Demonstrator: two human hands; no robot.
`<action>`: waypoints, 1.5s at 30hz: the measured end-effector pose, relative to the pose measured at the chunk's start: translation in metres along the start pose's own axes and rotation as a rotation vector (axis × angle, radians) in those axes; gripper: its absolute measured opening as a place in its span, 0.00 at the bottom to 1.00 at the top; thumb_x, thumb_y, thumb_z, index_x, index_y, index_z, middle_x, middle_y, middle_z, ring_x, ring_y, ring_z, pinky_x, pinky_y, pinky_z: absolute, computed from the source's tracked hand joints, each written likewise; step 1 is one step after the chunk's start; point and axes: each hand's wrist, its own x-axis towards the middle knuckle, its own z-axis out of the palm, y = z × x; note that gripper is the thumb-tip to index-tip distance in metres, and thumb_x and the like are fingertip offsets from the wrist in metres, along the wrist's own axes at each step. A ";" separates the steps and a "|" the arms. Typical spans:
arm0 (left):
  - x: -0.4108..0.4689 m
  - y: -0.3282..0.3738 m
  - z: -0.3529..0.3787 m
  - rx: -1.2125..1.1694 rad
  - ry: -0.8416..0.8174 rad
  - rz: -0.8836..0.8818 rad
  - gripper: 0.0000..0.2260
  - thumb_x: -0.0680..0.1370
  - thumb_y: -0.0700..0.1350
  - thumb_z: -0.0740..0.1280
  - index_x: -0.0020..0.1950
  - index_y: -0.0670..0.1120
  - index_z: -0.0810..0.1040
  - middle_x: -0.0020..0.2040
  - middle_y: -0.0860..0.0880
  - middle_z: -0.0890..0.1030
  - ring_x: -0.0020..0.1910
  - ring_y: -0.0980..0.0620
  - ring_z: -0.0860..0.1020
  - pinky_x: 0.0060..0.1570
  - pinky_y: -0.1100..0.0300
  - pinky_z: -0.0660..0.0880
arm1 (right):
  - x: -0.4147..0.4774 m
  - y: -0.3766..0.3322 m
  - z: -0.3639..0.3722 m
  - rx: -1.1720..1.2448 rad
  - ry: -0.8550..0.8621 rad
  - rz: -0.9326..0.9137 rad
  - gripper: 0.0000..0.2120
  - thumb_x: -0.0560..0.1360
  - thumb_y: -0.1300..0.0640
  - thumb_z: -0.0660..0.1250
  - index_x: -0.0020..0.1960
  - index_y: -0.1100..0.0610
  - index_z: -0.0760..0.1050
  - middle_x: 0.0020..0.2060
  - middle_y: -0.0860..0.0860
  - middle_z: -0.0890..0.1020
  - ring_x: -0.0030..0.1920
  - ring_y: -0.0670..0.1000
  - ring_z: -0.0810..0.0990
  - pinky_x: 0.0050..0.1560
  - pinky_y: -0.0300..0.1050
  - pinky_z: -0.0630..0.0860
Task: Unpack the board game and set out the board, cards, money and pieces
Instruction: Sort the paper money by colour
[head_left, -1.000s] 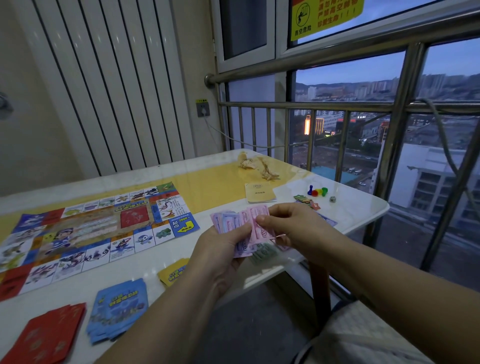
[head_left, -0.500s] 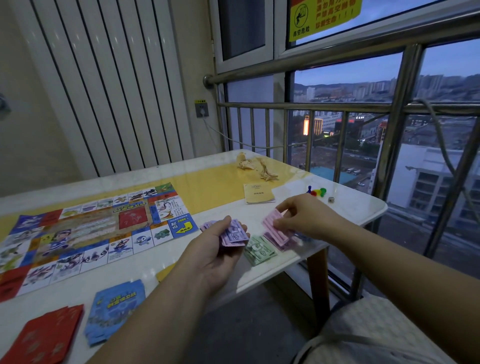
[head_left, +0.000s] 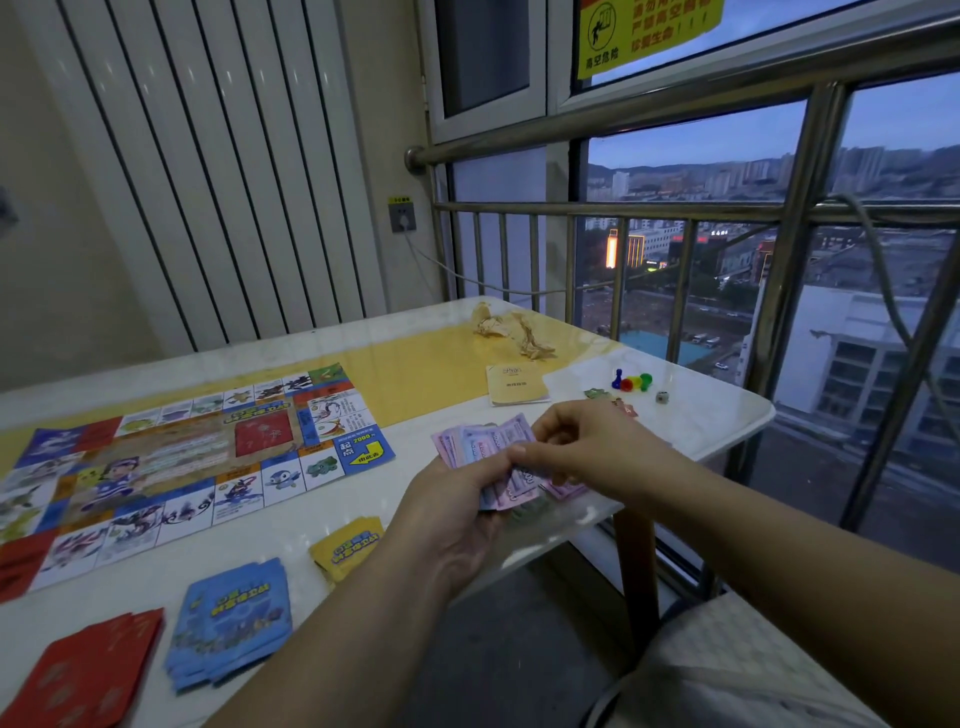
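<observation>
One fan of money is gripped by the left hand and pinched by the right hand; sorting is judged under way, with a single note next to be peeled off onto the table.

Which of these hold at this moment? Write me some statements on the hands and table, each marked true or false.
1. The left hand and the right hand both hold the play money. True.
2. The game board lies folded shut. False: it lies open and flat on the table.
3. The blue card stack lies between the red card stack and the yellow card stack. True.
4. The die sits on the game board. False: it sits on the bare table, near the coloured pawns.
</observation>
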 end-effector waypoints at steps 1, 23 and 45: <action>0.001 0.000 0.001 -0.014 0.001 -0.005 0.05 0.77 0.31 0.61 0.46 0.37 0.76 0.34 0.42 0.83 0.31 0.50 0.83 0.28 0.62 0.78 | 0.000 0.001 -0.002 0.046 0.011 0.015 0.10 0.69 0.51 0.73 0.43 0.57 0.78 0.35 0.52 0.82 0.33 0.44 0.78 0.37 0.39 0.76; 0.012 -0.004 0.011 -0.035 0.147 -0.108 0.03 0.76 0.29 0.62 0.46 0.35 0.73 0.42 0.38 0.79 0.40 0.47 0.78 0.28 0.59 0.78 | 0.042 0.092 -0.063 -0.592 0.321 0.243 0.17 0.77 0.44 0.64 0.62 0.50 0.76 0.45 0.50 0.78 0.46 0.50 0.75 0.53 0.50 0.73; 0.009 0.011 -0.005 -0.097 0.086 -0.120 0.12 0.79 0.31 0.52 0.60 0.32 0.69 0.50 0.35 0.77 0.56 0.40 0.75 0.53 0.52 0.71 | 0.024 0.029 -0.024 -0.285 0.032 0.069 0.10 0.73 0.54 0.71 0.53 0.54 0.80 0.44 0.47 0.82 0.43 0.43 0.78 0.42 0.35 0.75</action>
